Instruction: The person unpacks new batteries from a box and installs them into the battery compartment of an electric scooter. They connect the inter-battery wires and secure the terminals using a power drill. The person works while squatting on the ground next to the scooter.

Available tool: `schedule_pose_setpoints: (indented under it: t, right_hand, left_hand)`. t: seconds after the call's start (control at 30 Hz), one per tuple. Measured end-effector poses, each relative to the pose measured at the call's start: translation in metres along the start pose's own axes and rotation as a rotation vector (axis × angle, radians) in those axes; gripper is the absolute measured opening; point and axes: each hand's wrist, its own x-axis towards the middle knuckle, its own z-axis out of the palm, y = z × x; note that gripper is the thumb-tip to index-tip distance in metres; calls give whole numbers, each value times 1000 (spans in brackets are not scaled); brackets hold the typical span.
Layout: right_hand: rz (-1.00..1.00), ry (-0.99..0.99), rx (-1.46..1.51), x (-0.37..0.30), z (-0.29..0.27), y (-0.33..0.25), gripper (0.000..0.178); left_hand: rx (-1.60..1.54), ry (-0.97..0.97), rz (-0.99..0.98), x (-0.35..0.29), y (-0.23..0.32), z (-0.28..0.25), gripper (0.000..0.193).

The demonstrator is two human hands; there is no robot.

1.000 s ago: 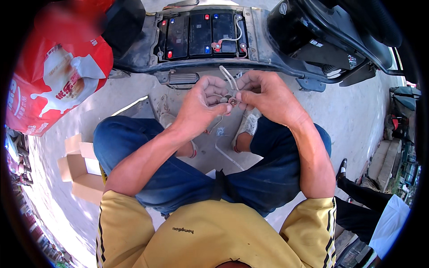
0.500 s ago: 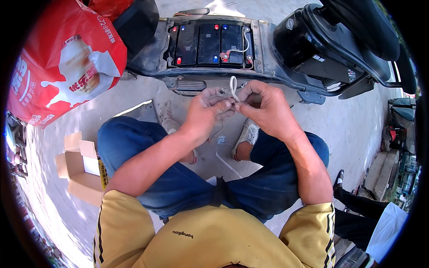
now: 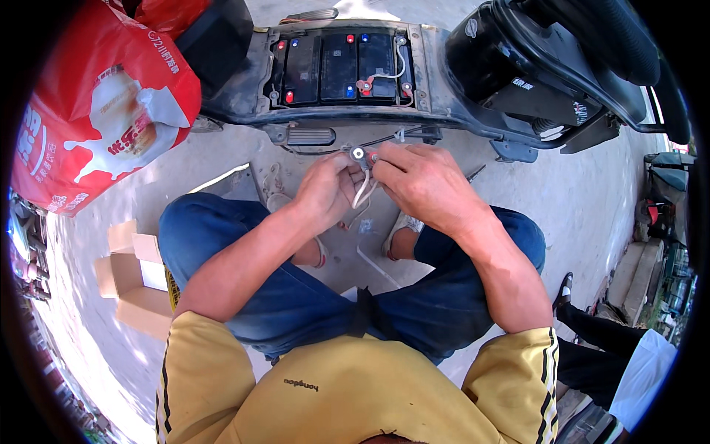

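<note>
A short white cable [image 3: 361, 194] with a round metal ring terminal [image 3: 359, 153] is between my two hands, in front of the scooter. My left hand [image 3: 325, 189] is closed on the cable near the ring, its fingertips just under it. With fingers pinched, my right hand [image 3: 429, 177] grips a small red piece [image 3: 372, 156] beside the ring; its fingers partly hide it. Beyond my hands, black batteries [image 3: 336, 70] with red and blue terminals sit in the scooter's open floor compartment. Another white cable [image 3: 390, 75] is joined to the batteries there.
A large red bag [image 3: 103, 111] stands at the upper left. An open cardboard box [image 3: 137, 285] lies on the ground at left. The scooter's black front part [image 3: 510, 74] rises at right. Another person's leg [image 3: 599, 325] shows at the right edge.
The white cable's loop, which stood up above my fingers, now hangs below them, and the ring terminal faces up. My right hand has turned over, its back now upward.
</note>
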Motion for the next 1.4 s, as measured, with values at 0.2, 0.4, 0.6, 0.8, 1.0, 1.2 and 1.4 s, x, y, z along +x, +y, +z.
schedule_pose_setpoints:
  t: [0.2, 0.4, 0.6, 0.8, 1.0, 1.2, 1.4]
  right_hand:
    - [25, 43, 13, 0, -5, -2, 16]
    - [21, 103, 65, -3, -8, 2, 16]
    - [331, 126, 440, -4, -15, -6, 18]
    - [313, 103, 365, -6, -11, -6, 15]
    - [713, 136, 906, -1, -7, -2, 18]
    - [803, 126, 1106, 1, -11, 0, 24]
    - [814, 113, 1070, 3, -10, -2, 21]
  left_hand:
    - [-44, -97, 26, 11, -5, -15, 25]
    - [-60, -110, 66, 8, -1, 1, 26]
    - [14, -216, 155, 7, -3, 2, 26]
    - [-21, -151, 97, 3, -2, 8, 27]
    - [24, -288, 151, 6, 5, 1, 25]
    - [24, -236, 149, 7, 6, -2, 25]
    - [26, -178, 170, 6, 5, -2, 22]
